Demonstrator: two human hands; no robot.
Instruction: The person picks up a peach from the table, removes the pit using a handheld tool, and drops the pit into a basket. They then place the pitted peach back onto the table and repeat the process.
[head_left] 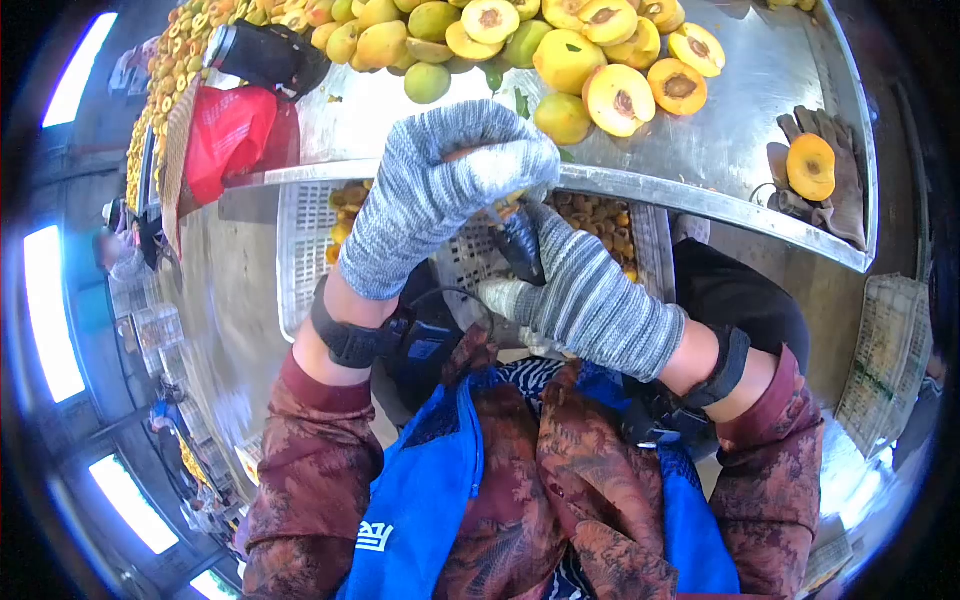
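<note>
Both my hands wear grey knit gloves and meet just in front of the metal table's near edge. My left hand [450,185] is curled with its fingers bent over; what it holds is mostly hidden behind the glove. My right hand [590,290] is wrapped round a dark-handled tool [518,243], whose upper end reaches up to my left hand. Below them stands a white plastic crate [305,240] with small brown and orange pieces in it. Beyond my hands, halved yellow fruit [618,101] and whole fruit [427,83] lie on the table [700,150].
A brown glove [847,175] with a fruit half [810,167] on it lies at the table's right. At the left are a red bag [230,135] and a dark cylindrical object [265,55]. Another crate [882,360] stands at the far right.
</note>
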